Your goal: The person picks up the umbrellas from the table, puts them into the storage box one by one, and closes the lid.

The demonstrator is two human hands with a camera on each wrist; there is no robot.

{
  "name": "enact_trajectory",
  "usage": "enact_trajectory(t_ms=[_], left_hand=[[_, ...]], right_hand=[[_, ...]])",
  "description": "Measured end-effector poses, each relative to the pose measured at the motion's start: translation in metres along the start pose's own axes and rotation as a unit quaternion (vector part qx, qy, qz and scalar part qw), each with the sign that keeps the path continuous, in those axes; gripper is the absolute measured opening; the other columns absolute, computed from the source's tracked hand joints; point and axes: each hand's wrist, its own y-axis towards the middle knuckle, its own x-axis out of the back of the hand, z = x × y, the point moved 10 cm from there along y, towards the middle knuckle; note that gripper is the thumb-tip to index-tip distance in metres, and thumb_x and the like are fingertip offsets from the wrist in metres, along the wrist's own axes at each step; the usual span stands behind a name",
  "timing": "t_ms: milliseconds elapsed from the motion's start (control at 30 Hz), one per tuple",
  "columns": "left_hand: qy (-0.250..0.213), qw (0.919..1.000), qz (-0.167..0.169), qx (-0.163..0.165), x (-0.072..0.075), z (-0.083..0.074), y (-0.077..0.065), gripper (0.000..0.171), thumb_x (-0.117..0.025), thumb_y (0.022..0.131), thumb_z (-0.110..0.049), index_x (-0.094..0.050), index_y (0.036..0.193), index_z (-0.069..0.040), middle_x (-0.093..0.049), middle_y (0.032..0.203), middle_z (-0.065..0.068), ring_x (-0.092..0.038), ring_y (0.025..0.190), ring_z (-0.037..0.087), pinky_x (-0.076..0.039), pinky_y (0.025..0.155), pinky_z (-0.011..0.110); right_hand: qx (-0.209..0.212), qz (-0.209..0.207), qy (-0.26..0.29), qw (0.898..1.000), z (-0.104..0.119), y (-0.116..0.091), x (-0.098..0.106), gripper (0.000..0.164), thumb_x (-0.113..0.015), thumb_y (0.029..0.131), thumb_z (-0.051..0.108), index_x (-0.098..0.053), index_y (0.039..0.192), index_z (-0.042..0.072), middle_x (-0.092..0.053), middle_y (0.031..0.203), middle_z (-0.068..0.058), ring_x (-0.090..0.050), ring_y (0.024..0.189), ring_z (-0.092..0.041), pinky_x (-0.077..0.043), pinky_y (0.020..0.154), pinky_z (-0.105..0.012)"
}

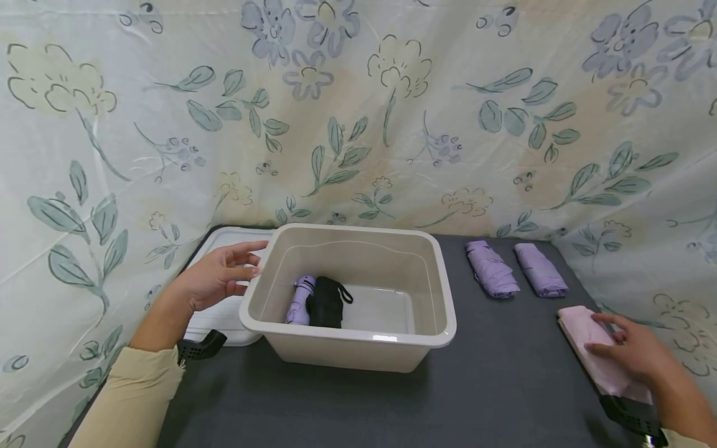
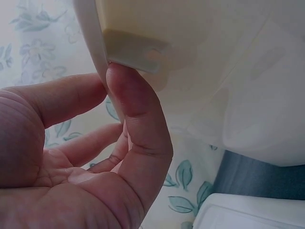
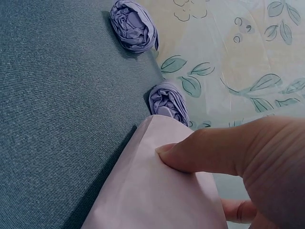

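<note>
A beige plastic tub stands on the dark table. My left hand grips its left rim, the fingertips and thumb at the edge in the left wrist view. Inside the tub, a small purple rolled bundle leans beside a black pouch with a wrist loop. At the right, my right hand holds a flat pink folded bundle, thumb on top and fingers at its far side. Its underside is hidden. Two purple folded bundles, perhaps compact umbrellas, lie beyond it: one nearer the tub, one farther right.
A white lid lies partly under the tub's left side. A floral curtain hangs behind the table and round both sides. The dark tabletop spreads in front of the tub and to its right.
</note>
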Motion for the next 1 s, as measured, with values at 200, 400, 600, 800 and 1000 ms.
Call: enact_trajectory(t_ms=[200,400,600,800,1000], left_hand=[[0.003,1.0,-0.001,0.002,0.001,0.003,0.001,0.072,-0.064,0.101,-0.01,-0.026,0.162,-0.004,-0.061,0.121,0.003,-0.068,0.1,0.012,-0.062,0.083,0.034],[0.004,1.0,-0.004,0.006,0.001,0.004,0.001,0.071,-0.064,0.101,-0.01,-0.026,0.162,-0.006,-0.06,0.123,0.004,-0.068,0.102,0.012,-0.062,0.085,0.035],[-0.004,1.0,0.002,0.003,0.001,0.003,0.001,0.071,-0.063,0.101,-0.008,-0.026,0.161,-0.004,-0.061,0.119,0.003,-0.068,0.099,0.011,-0.062,0.083,0.033],[-0.014,0.9999,0.001,0.006,0.001,0.003,0.004,0.071,-0.063,0.101,-0.007,-0.026,0.161,-0.004,-0.061,0.118,0.002,-0.068,0.097,0.01,-0.062,0.081,0.032],[-0.013,0.9999,0.0,0.01,0.002,0.002,0.004,0.072,-0.064,0.1,-0.008,-0.026,0.161,-0.003,-0.061,0.118,0.002,-0.068,0.097,0.011,-0.062,0.081,0.033]], right_hand=[[-0.002,0.0,0.004,1.0,-0.001,0.002,-0.001,0.095,-0.084,0.084,0.039,-0.033,0.148,-0.007,-0.048,0.107,-0.037,-0.053,0.084,-0.034,-0.042,0.062,-0.034],[-0.007,0.005,-0.003,1.0,-0.003,0.004,-0.003,0.1,-0.086,0.081,0.043,-0.032,0.149,-0.007,-0.045,0.116,-0.046,-0.056,0.086,-0.039,-0.047,0.062,-0.034],[0.024,0.009,-0.017,1.0,0.005,0.003,-0.002,0.104,-0.084,0.082,0.048,-0.03,0.152,-0.007,-0.04,0.126,-0.051,-0.059,0.093,-0.046,-0.052,0.066,-0.039],[0.042,0.031,-0.01,0.999,0.01,0.002,-0.002,0.105,-0.081,0.085,0.05,-0.026,0.154,-0.007,-0.037,0.13,-0.051,-0.059,0.095,-0.046,-0.053,0.067,-0.038],[0.036,0.042,-0.008,0.998,0.012,0.002,-0.001,0.104,-0.081,0.084,0.048,-0.027,0.153,-0.008,-0.038,0.13,-0.053,-0.061,0.093,-0.044,-0.053,0.066,-0.038]])
